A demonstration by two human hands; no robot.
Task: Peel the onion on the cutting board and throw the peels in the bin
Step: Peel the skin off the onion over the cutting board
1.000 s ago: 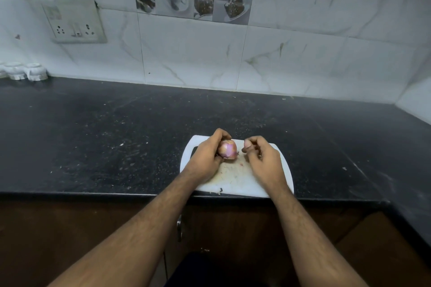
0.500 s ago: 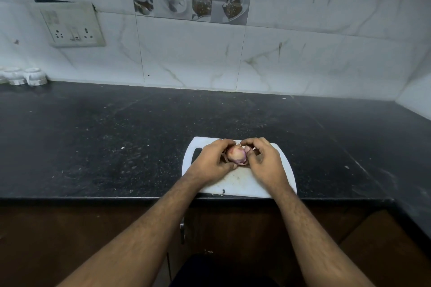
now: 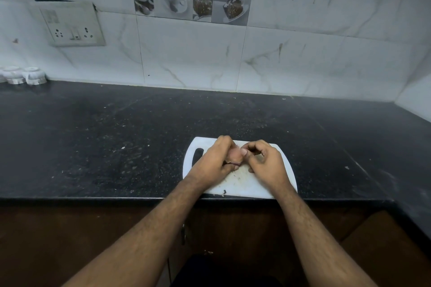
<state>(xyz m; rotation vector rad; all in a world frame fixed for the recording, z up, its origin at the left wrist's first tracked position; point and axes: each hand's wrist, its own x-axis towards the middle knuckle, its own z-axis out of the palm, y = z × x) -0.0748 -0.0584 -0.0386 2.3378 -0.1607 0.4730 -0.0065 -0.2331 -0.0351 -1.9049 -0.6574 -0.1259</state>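
Observation:
A small pinkish onion (image 3: 234, 155) is held just above the white cutting board (image 3: 247, 184) near the counter's front edge. My left hand (image 3: 213, 161) wraps around the onion from the left and hides most of it. My right hand (image 3: 265, 162) is at the onion's right side, its thumb pressed on the onion's top and its fingers curled. Small dark scraps of peel lie on the board in front of the hands. No bin is in view.
The board lies on a black speckled countertop (image 3: 116, 142) that runs along a white tiled wall. White cups (image 3: 23, 75) stand at the far left by the wall, below a socket plate (image 3: 70, 24). Brown cabinet fronts (image 3: 70, 235) are below the counter.
My right hand has closed in on the onion from the right. Both hands now cover it, so less of the onion shows than a second ago.

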